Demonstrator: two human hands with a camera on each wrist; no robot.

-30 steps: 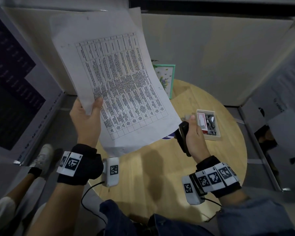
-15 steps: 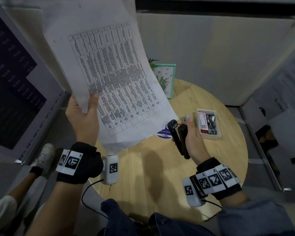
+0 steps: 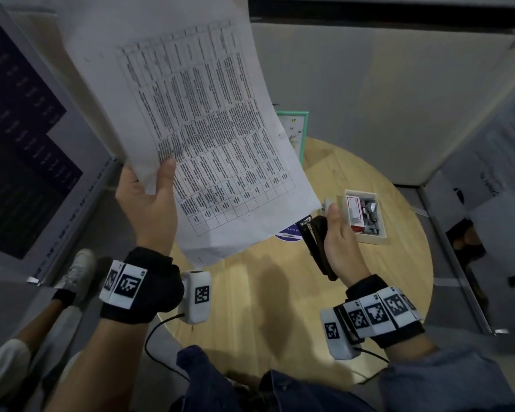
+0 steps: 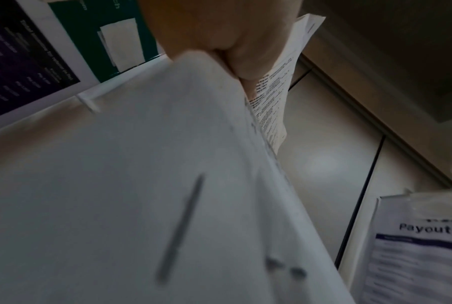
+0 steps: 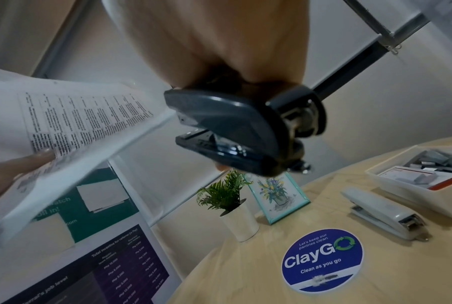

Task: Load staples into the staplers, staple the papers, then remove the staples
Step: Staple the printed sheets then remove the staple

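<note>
Pinching papers [image 3: 191, 123] by lower edge, left hand [image 3: 149, 206] holds them raised over left of round table [image 3: 250, 292]; right hand [image 3: 338, 245] curled round black stapler [image 3: 315, 245], above table middle; white stapler [image 5: 383, 214], staple tray [image 3: 366, 215] on table's right.

A round wooden table [image 3: 369, 292] is standing in a narrow booth of pale panel walls [image 3: 384, 99], with a grey floor [image 3: 446, 209] showing beside it. A dark poster [image 3: 18, 150] is hanging on the left wall and a printed notice [image 4: 422, 253] on the right. On the table, a small potted plant [image 5: 232, 203], a framed flower picture [image 5: 276, 195] and a round blue sticker [image 5: 322, 260] are sitting.
</note>
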